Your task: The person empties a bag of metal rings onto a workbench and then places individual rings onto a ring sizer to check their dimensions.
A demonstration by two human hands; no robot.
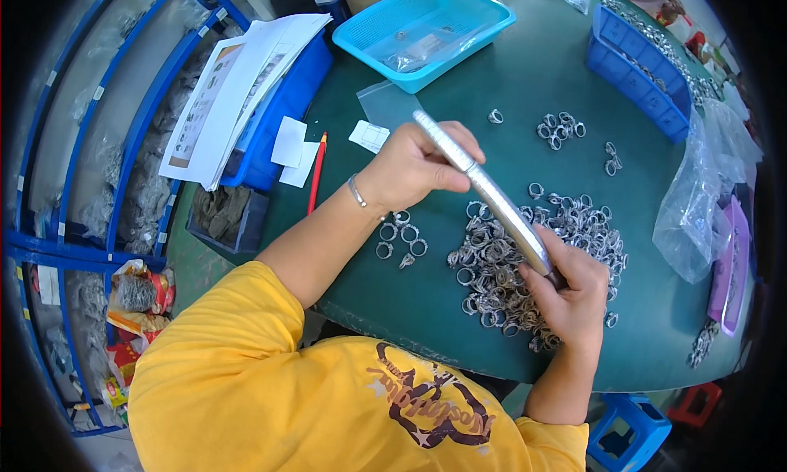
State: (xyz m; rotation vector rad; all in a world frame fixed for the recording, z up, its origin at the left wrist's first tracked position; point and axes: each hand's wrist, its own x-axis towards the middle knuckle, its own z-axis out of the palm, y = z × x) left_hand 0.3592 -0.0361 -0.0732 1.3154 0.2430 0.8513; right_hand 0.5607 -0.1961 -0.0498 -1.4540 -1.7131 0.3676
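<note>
A tapered silver ring mandrel [510, 214] slants across the middle, above a big pile of metal rings [500, 283] on the green table. My right hand [578, 288] is wrapped round its thick, near end. Farther up, my left hand [418, 165] is closed about the narrower part, thumb and fingers against the metal. A thin band shows on the mandrel by my left thumb; whether it is a ring, I cannot tell. Left of the pile lie several loose rings [407, 234]. Beyond it are a small cluster of rings [560, 129] and a single ring [495, 116].
A turquoise basket [422, 70] and a blue bin [639, 79] stand at the back. Papers [246, 95] rest on a blue box at left, near a red pencil [317, 173]. Plastic bags [693, 201] and a purple tray [730, 263] lie right. Blue shelving [119, 169] fills the left side.
</note>
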